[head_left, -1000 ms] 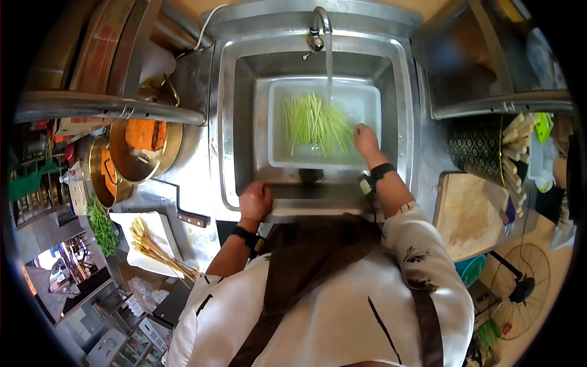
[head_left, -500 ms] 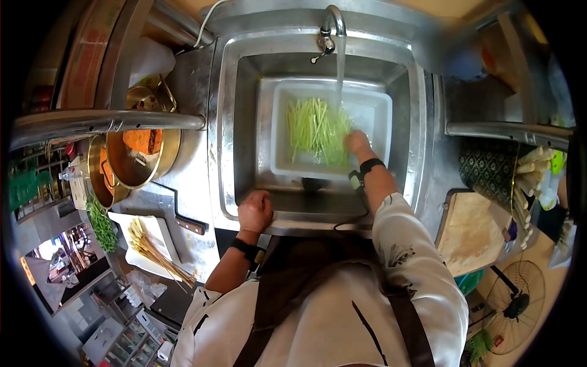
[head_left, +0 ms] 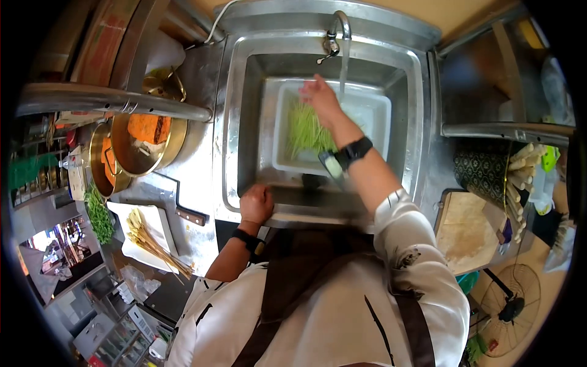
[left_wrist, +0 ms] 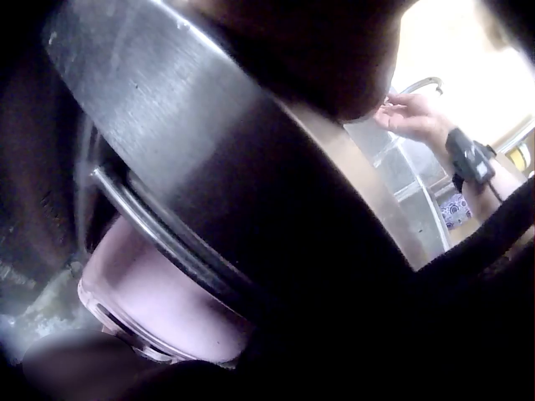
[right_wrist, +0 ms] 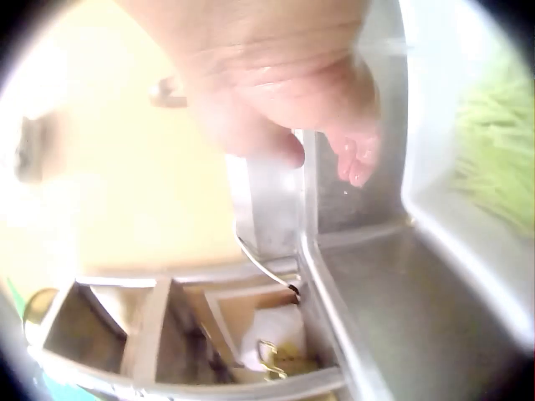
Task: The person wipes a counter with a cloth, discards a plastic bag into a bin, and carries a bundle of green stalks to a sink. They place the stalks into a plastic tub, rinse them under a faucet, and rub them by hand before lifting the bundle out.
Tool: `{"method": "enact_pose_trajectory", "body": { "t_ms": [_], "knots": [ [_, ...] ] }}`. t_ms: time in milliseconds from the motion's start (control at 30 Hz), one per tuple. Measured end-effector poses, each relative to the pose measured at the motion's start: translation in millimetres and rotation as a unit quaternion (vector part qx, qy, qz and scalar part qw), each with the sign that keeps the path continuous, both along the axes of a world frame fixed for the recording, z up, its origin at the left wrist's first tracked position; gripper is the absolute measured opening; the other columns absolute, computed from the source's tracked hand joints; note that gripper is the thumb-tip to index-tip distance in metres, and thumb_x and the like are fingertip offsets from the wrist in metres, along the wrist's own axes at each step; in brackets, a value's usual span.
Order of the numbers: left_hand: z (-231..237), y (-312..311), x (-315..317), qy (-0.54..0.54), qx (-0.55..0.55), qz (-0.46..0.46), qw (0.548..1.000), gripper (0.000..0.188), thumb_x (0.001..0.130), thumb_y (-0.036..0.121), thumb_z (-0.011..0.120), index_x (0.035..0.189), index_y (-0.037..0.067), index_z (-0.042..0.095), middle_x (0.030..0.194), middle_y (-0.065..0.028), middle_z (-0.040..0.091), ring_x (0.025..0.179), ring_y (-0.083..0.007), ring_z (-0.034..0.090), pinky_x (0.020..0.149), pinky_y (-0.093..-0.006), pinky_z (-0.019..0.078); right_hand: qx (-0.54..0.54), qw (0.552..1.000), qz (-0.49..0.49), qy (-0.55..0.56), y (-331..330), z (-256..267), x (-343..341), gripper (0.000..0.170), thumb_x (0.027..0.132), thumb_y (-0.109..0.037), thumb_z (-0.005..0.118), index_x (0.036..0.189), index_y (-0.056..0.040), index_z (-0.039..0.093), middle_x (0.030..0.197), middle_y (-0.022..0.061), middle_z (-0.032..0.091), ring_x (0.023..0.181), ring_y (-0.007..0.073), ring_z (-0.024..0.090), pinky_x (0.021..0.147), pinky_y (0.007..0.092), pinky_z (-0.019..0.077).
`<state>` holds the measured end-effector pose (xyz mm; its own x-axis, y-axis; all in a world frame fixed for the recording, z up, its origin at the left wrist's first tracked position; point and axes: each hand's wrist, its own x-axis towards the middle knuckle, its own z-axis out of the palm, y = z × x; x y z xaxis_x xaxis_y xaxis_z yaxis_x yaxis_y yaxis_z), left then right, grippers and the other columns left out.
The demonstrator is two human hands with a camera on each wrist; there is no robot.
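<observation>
Thin pale-green vegetable stalks [head_left: 309, 131] lie in a translucent white plastic tub [head_left: 386, 131] inside the metal sink [head_left: 247, 104]. My right hand [head_left: 321, 101] is raised over the tub's far side, overlapping the stalks in the head view. It holds nothing; its wet, loosely bent fingers [right_wrist: 358, 159] show in the right wrist view. Water runs from the tap [head_left: 342, 24] into the tub, just right of this hand. At the sink's front left rim rests my left hand [head_left: 257, 205], fingers curled in, with nothing seen in it.
On the left counter stand brass-coloured pots [head_left: 177, 144] with orange blocks, a cleaver [head_left: 192, 216] and a white tray [head_left: 162, 223] of skewers. A wooden cutting board [head_left: 468, 229] and a patterned container [head_left: 480, 171] are at the right. Shelf rails [head_left: 116, 101] flank the sink.
My right hand has left the right side of the tub and moved left and away from me, over the far side of the stalks. The left hand stays on the rim.
</observation>
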<state>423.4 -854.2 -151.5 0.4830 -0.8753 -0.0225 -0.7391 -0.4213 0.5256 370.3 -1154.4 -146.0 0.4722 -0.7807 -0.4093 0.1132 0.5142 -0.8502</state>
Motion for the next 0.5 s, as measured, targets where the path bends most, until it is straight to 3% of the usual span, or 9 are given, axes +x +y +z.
{"method": "enact_pose_trajectory", "body": {
  "t_ms": [67, 100, 200, 267, 300, 400, 433, 500],
  "knots": [
    [-0.3, 4.8, 2.0, -0.003, 0.018, 0.009, 1.0, 0.006, 0.075, 0.009, 0.055, 0.075, 0.007, 0.06, 0.074, -0.0123, 0.061, 0.067, -0.0313, 0.059, 0.06, -0.0404, 0.0481, 0.091, 0.989, -0.068, -0.093, -23.7, -3.7, 16.6, 0.059, 0.087, -0.004, 0.048, 0.135, 0.001, 0.015, 0.114, 0.015, 0.048, 0.096, 0.0269, 0.056, 0.076, 0.038, 0.0499],
    [-0.9, 4.7, 2.3, -0.005, 0.006, 0.006, 1.0, 0.005, 0.076, 0.009, 0.055, 0.074, 0.007, 0.059, 0.074, -0.0123, 0.06, 0.067, -0.0319, 0.059, 0.058, -0.0406, 0.0476, 0.1, 0.989, -0.062, -0.091, -28.4, -0.4, 20.8, 0.059, 0.087, -0.004, 0.048, 0.135, 0.001, 0.015, 0.114, 0.015, 0.048, 0.096, 0.0269, 0.056, 0.076, 0.038, 0.0499],
    [-0.4, 3.1, 1.9, 0.0, -0.012, 0.008, 1.0, 0.005, 0.077, 0.008, 0.054, 0.074, 0.007, 0.058, 0.073, -0.012, 0.06, 0.066, -0.0324, 0.059, 0.057, -0.0407, 0.0473, 0.121, 0.982, -0.109, -0.093, -39.3, 15.2, 25.6, 0.054, 0.086, 0.0, 0.046, 0.132, 0.0017, 0.018, 0.119, 0.0179, 0.045, 0.098, 0.0292, 0.056, 0.077, 0.0415, 0.0495],
    [-3.1, 4.2, 3.3, -0.006, -0.012, 0.001, 1.0, 0.004, 0.077, 0.008, 0.054, 0.075, 0.007, 0.058, 0.074, -0.0118, 0.06, 0.066, -0.0324, 0.059, 0.058, -0.0405, 0.0476, 0.122, 0.976, -0.135, -0.118, -40.9, 14.0, 28.9, 0.037, 0.086, 0.001, 0.044, 0.121, 0.0021, 0.029, 0.12, 0.0194, 0.046, 0.098, 0.0302, 0.056, 0.078, 0.0421, 0.0492],
    [-4.3, 5.7, 3.3, -0.002, -0.009, 0.007, 1.0, 0.004, 0.077, 0.008, 0.054, 0.075, 0.007, 0.058, 0.074, -0.0118, 0.06, 0.066, -0.0324, 0.059, 0.058, -0.0405, 0.0476, 0.13, 0.973, -0.131, -0.141, -42.2, 13.5, 28.5, 0.023, 0.086, 0.002, 0.043, 0.108, 0.0002, 0.035, 0.118, 0.0196, 0.048, 0.097, 0.0302, 0.056, 0.079, 0.0418, 0.0487],
    [-4.3, 6.6, 5.1, -0.004, -0.002, 0.012, 1.0, 0.005, 0.077, 0.007, 0.054, 0.076, 0.008, 0.059, 0.074, -0.0117, 0.06, 0.066, -0.0322, 0.059, 0.058, -0.0402, 0.0479, 0.148, 0.957, -0.121, -0.217, -56.4, -7.0, 24.6, 0.036, 0.087, 0.001, 0.04, 0.12, -0.0018, 0.027, 0.116, 0.0233, 0.049, 0.093, 0.031, 0.057, 0.076, 0.0418, 0.0489],
    [-4.5, 6.3, 5.5, -0.001, -0.004, 0.012, 1.0, 0.004, 0.077, 0.008, 0.054, 0.076, 0.008, 0.059, 0.074, -0.0117, 0.06, 0.066, -0.0321, 0.059, 0.058, -0.0402, 0.0479, 0.113, 0.959, -0.111, -0.236, -58.8, -4.0, 23.0, 0.023, 0.088, 0.0, 0.037, 0.111, 0.0007, 0.034, 0.112, 0.0233, 0.051, 0.096, 0.0323, 0.056, 0.08, 0.0426, 0.047],
    [-5.1, 6.6, 4.0, 0.004, -0.007, 0.012, 1.0, 0.004, 0.076, 0.008, 0.055, 0.076, 0.008, 0.059, 0.074, -0.0118, 0.061, 0.066, -0.032, 0.059, 0.058, -0.0401, 0.0479, 0.118, 0.952, -0.121, -0.256, -60.1, 15.0, 19.1, 0.022, 0.088, 0.0, 0.037, 0.11, 0.0028, 0.036, 0.113, 0.0232, 0.05, 0.099, 0.0327, 0.055, 0.082, 0.0423, 0.0461]
  ]
}}
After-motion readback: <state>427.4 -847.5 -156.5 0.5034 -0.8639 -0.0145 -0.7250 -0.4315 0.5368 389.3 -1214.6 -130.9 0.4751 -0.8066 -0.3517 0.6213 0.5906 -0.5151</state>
